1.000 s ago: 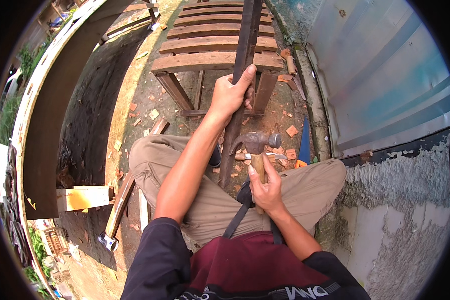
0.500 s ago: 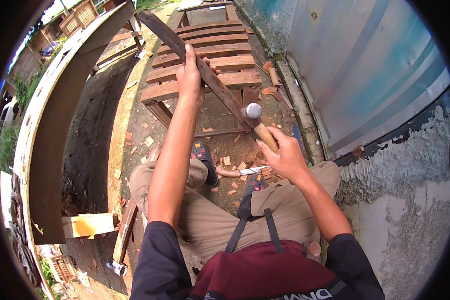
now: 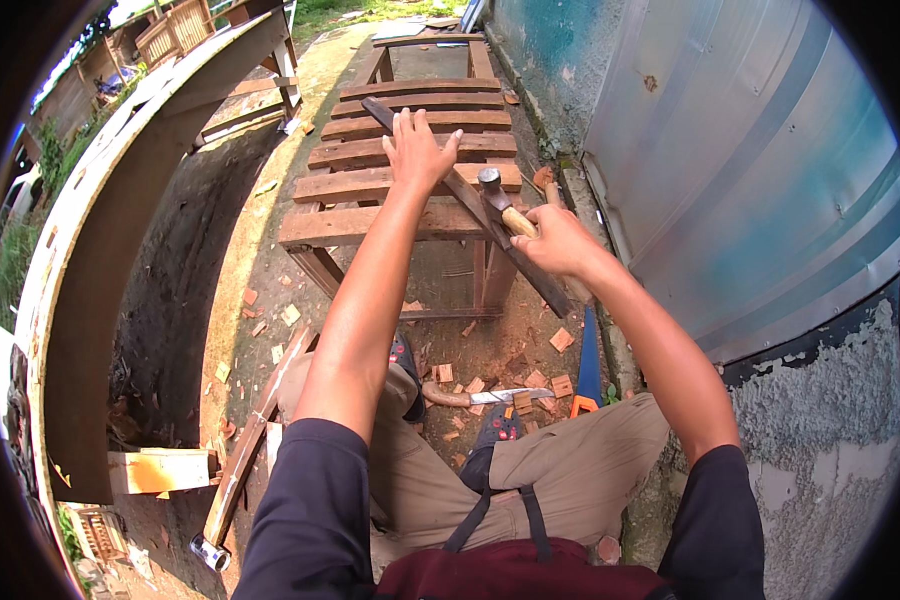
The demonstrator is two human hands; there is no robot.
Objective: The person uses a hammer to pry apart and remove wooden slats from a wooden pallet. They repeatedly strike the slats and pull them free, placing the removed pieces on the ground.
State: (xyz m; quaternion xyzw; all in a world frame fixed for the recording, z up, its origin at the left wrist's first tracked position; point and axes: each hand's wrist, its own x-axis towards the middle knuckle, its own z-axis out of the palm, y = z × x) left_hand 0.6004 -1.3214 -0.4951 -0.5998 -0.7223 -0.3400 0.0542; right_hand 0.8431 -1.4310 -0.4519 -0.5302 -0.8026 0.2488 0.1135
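A long dark wooden plank (image 3: 467,192) lies slantwise over the near end of a slatted wooden frame (image 3: 360,223), its lower end sticking out toward the right. My left hand (image 3: 418,158) rests on the plank's upper part, fingers spread. My right hand (image 3: 562,242) is closed around the light wooden handle of a hammer (image 3: 518,222), whose metal head points up and away beside the plank. The right-hand fingers are close to the plank; whether they touch it I cannot tell.
Between my feet lies a large knife (image 3: 508,396) with a curved wooden handle, among scattered wood chips (image 3: 561,340). A blue saw (image 3: 589,358) leans by my right knee. Metal sheeting (image 3: 710,190) walls the right side; a long curved board (image 3: 95,290) stands left.
The plank has gone from raised in my left hand to lying across the slats. My left hand has spread its fingers, and my right hand has moved farther away with the hammer.
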